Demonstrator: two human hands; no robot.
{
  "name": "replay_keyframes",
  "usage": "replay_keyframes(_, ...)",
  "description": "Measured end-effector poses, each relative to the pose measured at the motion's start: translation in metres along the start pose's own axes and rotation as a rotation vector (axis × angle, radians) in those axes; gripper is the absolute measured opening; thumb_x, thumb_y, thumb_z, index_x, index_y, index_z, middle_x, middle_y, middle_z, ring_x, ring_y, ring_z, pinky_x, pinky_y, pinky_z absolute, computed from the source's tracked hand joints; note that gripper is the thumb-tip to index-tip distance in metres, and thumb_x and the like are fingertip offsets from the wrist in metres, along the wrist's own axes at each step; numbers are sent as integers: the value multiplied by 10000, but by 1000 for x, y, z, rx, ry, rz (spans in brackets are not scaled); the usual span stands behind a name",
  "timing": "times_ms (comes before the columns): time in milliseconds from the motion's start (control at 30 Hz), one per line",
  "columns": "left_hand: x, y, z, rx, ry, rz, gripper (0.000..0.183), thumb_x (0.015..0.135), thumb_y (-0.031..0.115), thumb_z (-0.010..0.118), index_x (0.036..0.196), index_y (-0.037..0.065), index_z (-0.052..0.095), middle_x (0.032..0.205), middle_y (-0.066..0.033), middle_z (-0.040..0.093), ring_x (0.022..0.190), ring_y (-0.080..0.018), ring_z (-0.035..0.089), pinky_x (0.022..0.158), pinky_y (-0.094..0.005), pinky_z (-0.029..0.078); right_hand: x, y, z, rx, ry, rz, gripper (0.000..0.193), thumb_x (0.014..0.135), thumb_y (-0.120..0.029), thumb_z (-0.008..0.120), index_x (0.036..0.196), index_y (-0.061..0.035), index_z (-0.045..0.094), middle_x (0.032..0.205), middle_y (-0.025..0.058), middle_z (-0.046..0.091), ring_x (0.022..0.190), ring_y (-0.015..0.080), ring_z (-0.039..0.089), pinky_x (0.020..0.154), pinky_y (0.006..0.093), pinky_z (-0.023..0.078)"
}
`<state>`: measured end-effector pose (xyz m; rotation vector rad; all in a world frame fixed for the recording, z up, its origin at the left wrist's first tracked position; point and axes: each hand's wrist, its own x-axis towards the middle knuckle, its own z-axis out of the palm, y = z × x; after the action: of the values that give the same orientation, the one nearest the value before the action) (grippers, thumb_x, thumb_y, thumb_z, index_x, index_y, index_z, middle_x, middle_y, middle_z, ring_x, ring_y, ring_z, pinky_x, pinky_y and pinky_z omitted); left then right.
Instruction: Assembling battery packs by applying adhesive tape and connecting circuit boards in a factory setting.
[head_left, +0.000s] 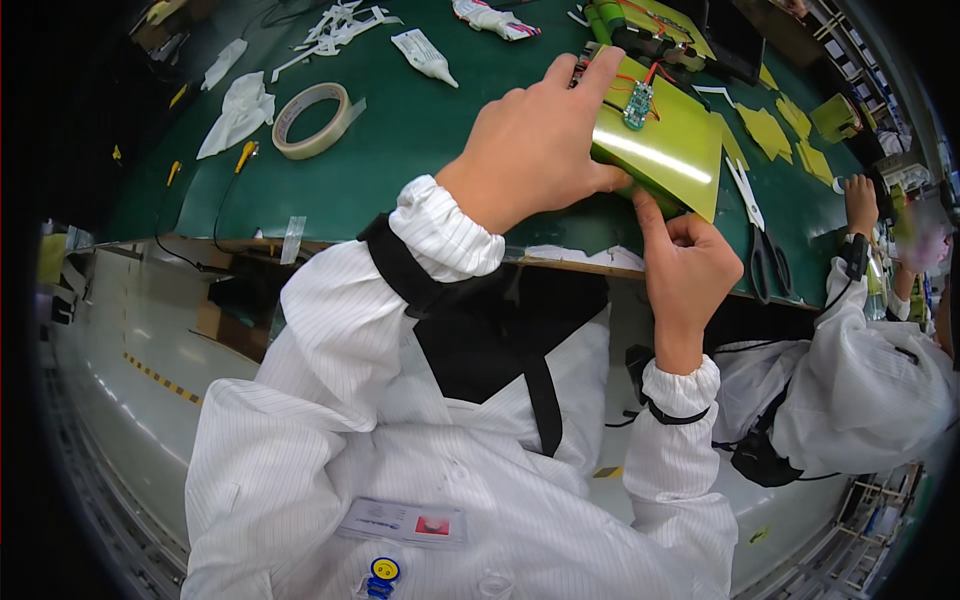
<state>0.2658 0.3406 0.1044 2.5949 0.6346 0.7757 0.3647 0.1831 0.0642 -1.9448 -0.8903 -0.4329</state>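
A battery pack (668,150) with a glossy yellow-green insulating sheet over it stands at the near edge of the green table. On its top sits a small green circuit board (638,104) with red and black wires. My left hand (540,140) is closed round the pack's left side, fingers over the top and thumb at the near lower edge. My right hand (690,262) is closed at that near edge, its thumb up against the sheet beside my left thumb. Whatever lies between its fingers is hidden. Black-handled scissors (760,245) lie just right of the pack.
A tape roll (312,122), a white tube (425,56) and a pile of white strips (340,30) lie leftward on the green table (400,140). Yellow-green sheets (765,132) and another wired pack (655,25) are beyond. At right, a co-worker's hand (860,205) reaches over the table.
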Motion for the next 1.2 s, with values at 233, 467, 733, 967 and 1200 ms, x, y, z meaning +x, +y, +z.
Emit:
replay_keyframes(233, 2, -5, 6, 54, 42, 80, 1055, 630, 405, 880, 1490, 111, 344, 1265, -261, 572, 855, -448, 699, 699, -476, 593, 4, -4, 0, -35, -44, 112, 457, 759, -338, 860, 563, 3, 626, 487, 90, 553, 418, 200, 509, 470, 303, 410)
replay_keyframes(467, 3, 5, -7, 120, 66, 59, 1056, 590, 362, 912, 1483, 173, 381, 1294, -182, 576, 852, -400, 701, 663, -450, 587, 5, -6, 1, 10, -110, 150, 417, 740, -323, 862, 584, 3, 653, 498, 86, 576, 429, 213, 542, 481, 310, 432)
replay_keyframes(733, 7, 19, -13, 200, -13, 25, 1086, 583, 367, 919, 1503, 257, 351, 1365, -214, 538, 907, -427, 693, 712, -462, 589, 5, -6, -6, 40, -148, 171, 416, 727, -340, 858, 588, -2, 657, 549, 108, 600, 460, 240, 562, 487, 334, 440)
replay_keyframes(967, 7, 10, -23, 269, -46, -4, 1147, 572, 365, 915, 1528, 245, 291, 1424, -280, 460, 849, -423, 710, 689, -464, 594, -1, -4, -7, 24, -196, 105, 397, 738, -348, 825, 589, -24, 651, 572, 125, 604, 507, 318, 581, 499, 397, 443)
replay_keyframes(1200, -42, 16, -60, 212, -2, 47, 889, 690, 221, 862, 1456, 163, 413, 1400, -172, 525, 921, -356, 691, 728, -416, 577, -23, 2, -29, 108, -106, -150, 295, 760, -150, 816, 605, -40, 589, 555, 71, 535, 491, 239, 519, 493, 348, 390)
